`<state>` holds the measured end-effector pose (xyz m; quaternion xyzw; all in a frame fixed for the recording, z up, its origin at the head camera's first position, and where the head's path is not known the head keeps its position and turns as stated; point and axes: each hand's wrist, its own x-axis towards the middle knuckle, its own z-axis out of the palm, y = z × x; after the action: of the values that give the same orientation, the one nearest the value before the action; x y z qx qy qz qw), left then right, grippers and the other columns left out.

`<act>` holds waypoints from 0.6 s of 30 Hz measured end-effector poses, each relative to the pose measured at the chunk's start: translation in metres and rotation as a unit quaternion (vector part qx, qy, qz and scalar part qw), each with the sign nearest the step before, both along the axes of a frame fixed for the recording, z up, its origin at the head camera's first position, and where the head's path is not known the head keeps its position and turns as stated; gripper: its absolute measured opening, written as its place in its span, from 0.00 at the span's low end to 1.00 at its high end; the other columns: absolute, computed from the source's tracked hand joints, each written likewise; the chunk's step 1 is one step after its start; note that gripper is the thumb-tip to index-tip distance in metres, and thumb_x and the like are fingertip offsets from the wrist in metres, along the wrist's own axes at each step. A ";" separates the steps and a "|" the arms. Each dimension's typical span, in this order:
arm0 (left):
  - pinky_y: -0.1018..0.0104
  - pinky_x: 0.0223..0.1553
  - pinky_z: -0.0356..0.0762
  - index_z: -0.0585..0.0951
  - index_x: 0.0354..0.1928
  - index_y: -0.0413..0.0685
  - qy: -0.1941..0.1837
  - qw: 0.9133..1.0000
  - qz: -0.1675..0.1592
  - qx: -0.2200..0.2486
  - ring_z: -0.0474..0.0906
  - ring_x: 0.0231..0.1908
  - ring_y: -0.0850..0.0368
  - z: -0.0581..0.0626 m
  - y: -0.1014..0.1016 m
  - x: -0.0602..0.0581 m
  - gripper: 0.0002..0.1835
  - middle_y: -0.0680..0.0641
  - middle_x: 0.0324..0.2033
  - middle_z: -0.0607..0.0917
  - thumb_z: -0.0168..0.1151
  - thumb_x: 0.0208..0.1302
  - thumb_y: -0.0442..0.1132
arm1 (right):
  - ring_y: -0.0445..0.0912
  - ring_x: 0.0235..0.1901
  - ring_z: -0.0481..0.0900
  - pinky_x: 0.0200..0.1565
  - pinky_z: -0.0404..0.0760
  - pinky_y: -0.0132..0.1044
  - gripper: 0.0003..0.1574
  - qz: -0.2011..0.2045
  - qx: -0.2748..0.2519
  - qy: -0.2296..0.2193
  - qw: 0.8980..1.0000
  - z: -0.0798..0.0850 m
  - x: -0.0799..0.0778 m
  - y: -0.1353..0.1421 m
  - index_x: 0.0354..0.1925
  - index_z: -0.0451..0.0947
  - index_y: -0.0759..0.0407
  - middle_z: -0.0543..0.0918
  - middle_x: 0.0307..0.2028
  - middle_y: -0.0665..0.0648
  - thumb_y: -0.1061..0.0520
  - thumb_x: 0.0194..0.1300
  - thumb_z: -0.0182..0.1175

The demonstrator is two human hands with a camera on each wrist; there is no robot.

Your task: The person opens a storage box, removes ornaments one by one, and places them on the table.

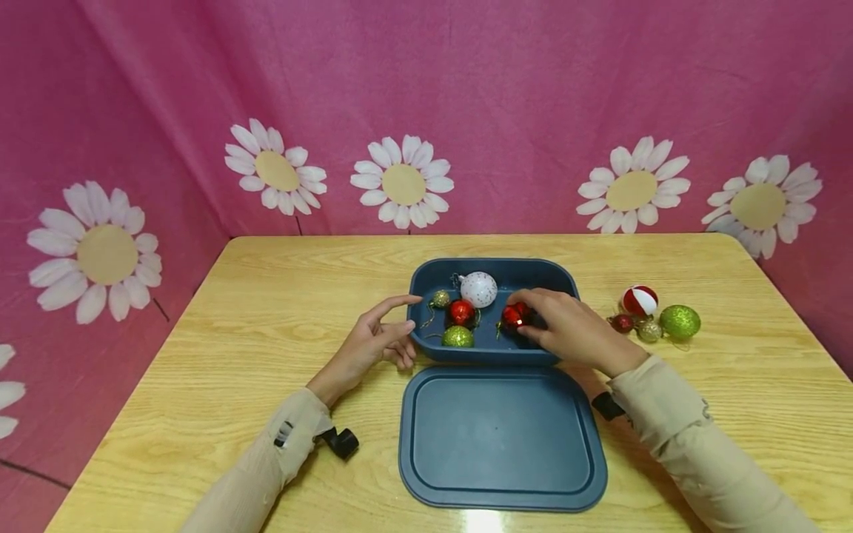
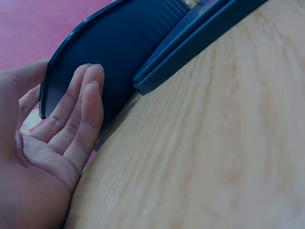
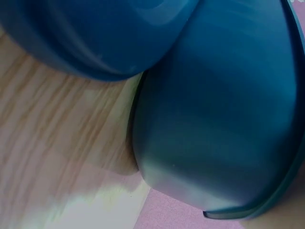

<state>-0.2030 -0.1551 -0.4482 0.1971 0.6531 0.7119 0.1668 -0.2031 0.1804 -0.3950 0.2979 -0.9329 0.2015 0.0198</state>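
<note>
My left hand [image 1: 378,334] is at the left end of a dark blue box [image 1: 493,357], its thumb and index fingertips right at the rim. In the left wrist view its other fingers [image 2: 88,102] extend loosely alongside the box's outer wall. Reaching over the right side, my right hand [image 1: 573,326] holds a shiny red bauble [image 1: 514,316] low inside the box. Left of it sit a second red bauble [image 1: 461,312], a white speckled bauble [image 1: 478,289], a small gold glitter bauble [image 1: 440,298] and a green glitter bauble [image 1: 457,337].
A flat blue lid [image 1: 500,437] lies directly in front of the box. On the table [image 1: 300,296] to the right are a red-and-white bauble [image 1: 640,300], a small dark red bauble [image 1: 623,323], a gold bauble [image 1: 649,330] and a green glitter bauble [image 1: 680,322]. A pink flowered curtain [image 1: 506,111] hangs behind.
</note>
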 end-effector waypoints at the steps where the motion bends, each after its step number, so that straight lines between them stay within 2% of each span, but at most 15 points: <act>1: 0.60 0.27 0.85 0.68 0.71 0.50 0.001 1.000 0.000 0.000 0.82 0.23 0.50 0.000 0.000 0.000 0.25 0.40 0.25 0.85 0.55 0.76 0.39 | 0.52 0.49 0.81 0.53 0.80 0.55 0.25 -0.001 -0.001 -0.001 1.000 0.000 0.000 0.000 0.58 0.77 0.61 0.83 0.51 0.61 0.61 0.63 0.68; 14: 0.59 0.27 0.85 0.68 0.71 0.51 0.006 1.000 0.006 -0.010 0.83 0.23 0.49 0.003 -0.002 -0.001 0.25 0.39 0.25 0.85 0.55 0.75 0.40 | 0.52 0.51 0.80 0.55 0.79 0.55 0.26 -0.006 -0.009 -0.006 1.000 0.002 -0.001 -0.001 0.58 0.77 0.60 0.83 0.52 0.60 0.58 0.63 0.70; 18: 0.58 0.27 0.85 0.67 0.72 0.47 0.007 1.000 0.001 -0.011 0.83 0.23 0.48 0.000 -0.001 -0.001 0.25 0.39 0.25 0.85 0.55 0.76 0.39 | 0.52 0.51 0.81 0.55 0.79 0.56 0.26 -0.012 -0.004 -0.011 1.000 0.002 0.001 0.001 0.58 0.77 0.60 0.83 0.52 0.59 0.57 0.63 0.70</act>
<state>-0.2038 -0.1557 -0.4480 0.1999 0.6623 0.7032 0.1637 -0.2023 0.1810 -0.3931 0.2846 -0.9357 0.2082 0.0126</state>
